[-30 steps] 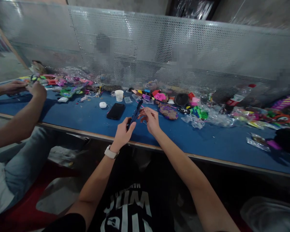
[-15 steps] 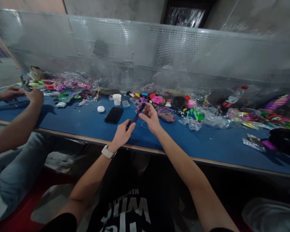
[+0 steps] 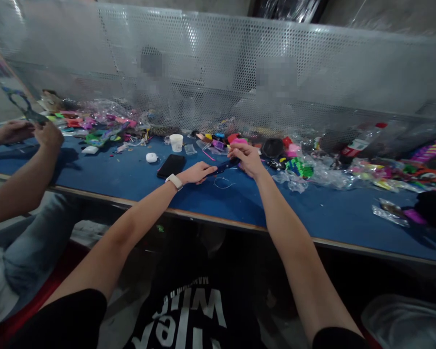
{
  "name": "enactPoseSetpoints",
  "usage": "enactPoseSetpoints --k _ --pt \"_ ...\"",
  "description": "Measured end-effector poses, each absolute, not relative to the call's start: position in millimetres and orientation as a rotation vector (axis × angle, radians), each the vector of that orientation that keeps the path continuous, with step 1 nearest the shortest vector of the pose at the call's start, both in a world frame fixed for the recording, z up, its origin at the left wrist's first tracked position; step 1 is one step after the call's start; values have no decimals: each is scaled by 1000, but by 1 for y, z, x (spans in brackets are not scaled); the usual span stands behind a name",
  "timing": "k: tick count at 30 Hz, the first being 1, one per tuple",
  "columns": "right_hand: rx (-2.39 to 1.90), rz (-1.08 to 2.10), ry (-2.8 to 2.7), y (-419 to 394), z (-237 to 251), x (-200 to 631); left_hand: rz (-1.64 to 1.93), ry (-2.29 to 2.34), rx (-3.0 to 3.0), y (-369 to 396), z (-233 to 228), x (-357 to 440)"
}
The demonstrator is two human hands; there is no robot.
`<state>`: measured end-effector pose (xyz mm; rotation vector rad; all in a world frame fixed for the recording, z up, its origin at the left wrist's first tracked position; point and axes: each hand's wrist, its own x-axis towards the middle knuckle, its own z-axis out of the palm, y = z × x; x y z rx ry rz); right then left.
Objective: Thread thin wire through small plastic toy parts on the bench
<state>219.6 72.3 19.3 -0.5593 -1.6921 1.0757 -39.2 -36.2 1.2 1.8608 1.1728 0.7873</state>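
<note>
A long, narrow dark blue strip (image 3: 225,167) with small pale dots stretches between my two hands, just above the table. My left hand (image 3: 198,173), with a pale watch band at the wrist, is closed around its left end. At the other end, my right hand (image 3: 247,157) has its fingers pinched together; the strip runs in under them. Something small and pale shows at the right fingertips, too small to name. Beneath the strip a thin clear loop of thread (image 3: 223,183) lies on the blue table (image 3: 247,203). Behind my left wrist is a black phone (image 3: 171,166).
A white cup (image 3: 176,142) and a small white case (image 3: 151,157) stand behind the phone. Colourful toys and plastic bags (image 3: 319,167) line the perforated metal screen (image 3: 210,63). A bottle (image 3: 359,144) leans at right. At left, another person's hands (image 3: 47,135) hold scissors (image 3: 27,109).
The strip has swung from steeply slanted to nearly level. My hands have moved apart, the right one rightward. The view has tilted slightly down. The other person's scissors have shifted left and up.
</note>
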Motion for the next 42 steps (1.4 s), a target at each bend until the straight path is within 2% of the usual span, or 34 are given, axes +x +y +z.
enactPoseSetpoints --k 12,20,32,42 --pt "-600 890 -1675 67 17 212 737 1152 1927 -37 -3 -44" --pt "-635 580 -1854 53 15 219 761 1124 1920 -36 -5 -43" --pt "-720 739 -1898 54 22 223 764 1160 1887 -30 -8 -47" --pt "-691 533 -1908 50 22 220 742 1121 1825 -40 3 -41"
